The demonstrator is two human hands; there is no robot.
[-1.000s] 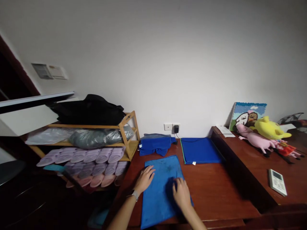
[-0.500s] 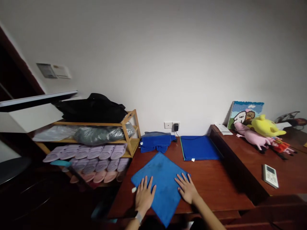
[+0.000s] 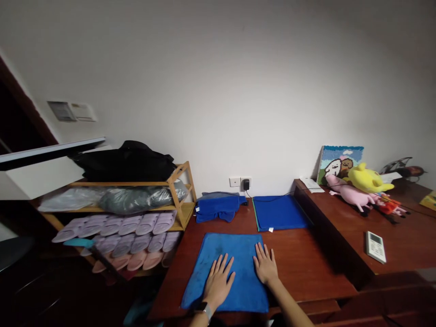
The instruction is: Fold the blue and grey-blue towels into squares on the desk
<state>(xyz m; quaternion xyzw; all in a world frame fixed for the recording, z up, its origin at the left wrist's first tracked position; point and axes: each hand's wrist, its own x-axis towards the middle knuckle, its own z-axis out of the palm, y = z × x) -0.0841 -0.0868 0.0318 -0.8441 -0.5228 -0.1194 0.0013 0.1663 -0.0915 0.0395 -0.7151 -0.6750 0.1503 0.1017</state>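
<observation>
A light blue cloth (image 3: pixel 238 250) lies flat and squared to the front edge of the brown wooden table (image 3: pixel 296 272), with some dark stains on it. My left hand (image 3: pixel 219 279) rests palm down on its lower middle, fingers stretched, a watch on the wrist. Over the cloth's right edge my right hand (image 3: pixel 265 264) lies flat with fingers a little apart. Behind the cloth sits a folded darker blue cloth bundle (image 3: pixel 218 209). To its right is a flat stack of royal blue cloths (image 3: pixel 281 212) with a white tag.
On the left stands a wooden rack (image 3: pixel 184 213) with slippers (image 3: pixel 136 225) and a black bag (image 3: pixel 127 161). A charger (image 3: pixel 246 184) is plugged into the wall. The higher desk on the right holds plush toys (image 3: pixel 350 193) and a white remote (image 3: pixel 376 247).
The light blue cloth has turned from a diamond position to square with the table. My left hand has shifted right and inward over it; my right hand stays at its right side.
</observation>
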